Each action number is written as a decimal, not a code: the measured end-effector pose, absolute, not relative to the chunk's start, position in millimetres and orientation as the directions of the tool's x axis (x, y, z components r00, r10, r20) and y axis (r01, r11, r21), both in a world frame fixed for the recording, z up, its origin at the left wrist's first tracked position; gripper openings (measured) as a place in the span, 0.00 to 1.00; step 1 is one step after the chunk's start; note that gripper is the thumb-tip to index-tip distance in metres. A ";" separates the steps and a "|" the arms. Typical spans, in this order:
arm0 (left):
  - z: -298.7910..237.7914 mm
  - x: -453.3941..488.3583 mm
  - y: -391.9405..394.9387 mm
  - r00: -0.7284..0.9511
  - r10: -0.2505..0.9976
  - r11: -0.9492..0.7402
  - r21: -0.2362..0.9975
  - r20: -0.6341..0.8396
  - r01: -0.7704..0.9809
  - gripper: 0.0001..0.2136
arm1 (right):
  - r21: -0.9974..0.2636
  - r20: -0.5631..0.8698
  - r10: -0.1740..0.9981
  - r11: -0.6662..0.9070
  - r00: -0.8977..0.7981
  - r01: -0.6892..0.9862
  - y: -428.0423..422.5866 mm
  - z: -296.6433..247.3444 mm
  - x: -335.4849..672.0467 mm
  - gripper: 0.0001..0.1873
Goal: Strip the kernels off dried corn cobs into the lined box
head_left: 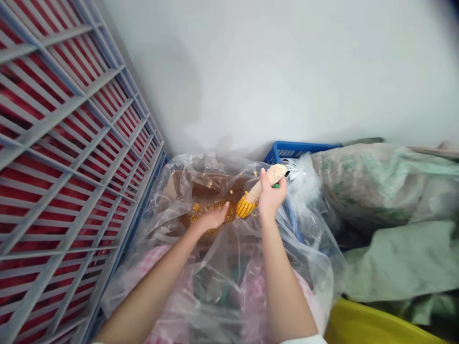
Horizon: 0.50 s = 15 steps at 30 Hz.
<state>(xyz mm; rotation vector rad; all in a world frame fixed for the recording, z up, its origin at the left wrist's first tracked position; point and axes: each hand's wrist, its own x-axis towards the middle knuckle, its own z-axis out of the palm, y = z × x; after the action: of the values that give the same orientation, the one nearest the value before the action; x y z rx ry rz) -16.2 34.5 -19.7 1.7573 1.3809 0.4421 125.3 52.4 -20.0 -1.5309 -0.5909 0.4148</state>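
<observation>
My right hand (271,197) is wrapped round a corn cob (255,192). Yellow kernels cover only its lower left end; the rest is bare and pale. A small green and black bit (276,186) shows by the right fingers, too small to name. Left of the cob's kernel end, and apart from it, my left hand (214,218) is held with thumb raised and fingers stretched out. Beneath it, loose corn kernels (218,206) lie in a cardboard box (174,184) lined with clear plastic sheet (150,239). A few kernels are in the air near the cob.
Red-backed grey plastic crates (77,102) rise on the left. A white wall (251,71) stands behind. To the right are a blue basket (304,147), a stuffed woven sack (369,184), green cloth-like sacking (401,258) and a yellow container (373,325).
</observation>
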 end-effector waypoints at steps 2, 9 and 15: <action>-18.3 -21.8 47.7 0.279 0.944 -0.045 0.770 -0.176 0.636 0.30 | -0.994 0.099 0.595 0.016 0.798 0.111 51.3 -20.6 128.8 0.23; -31.3 -10.6 26.4 0.318 0.926 0.022 0.873 -0.201 0.488 0.29 | -0.983 0.164 0.602 0.036 0.781 0.179 43.1 -12.8 131.8 0.24; -51.7 -21.8 30.8 0.201 0.931 0.188 0.872 -0.304 0.452 0.31 | -0.986 0.135 0.617 0.157 0.775 0.047 40.0 -10.7 143.4 0.22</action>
<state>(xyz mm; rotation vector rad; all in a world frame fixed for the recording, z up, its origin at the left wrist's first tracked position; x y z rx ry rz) -21.8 30.8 -51.7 1.4279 1.4146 0.5779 143.4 40.0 -10.7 -1.3694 -0.5963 0.4445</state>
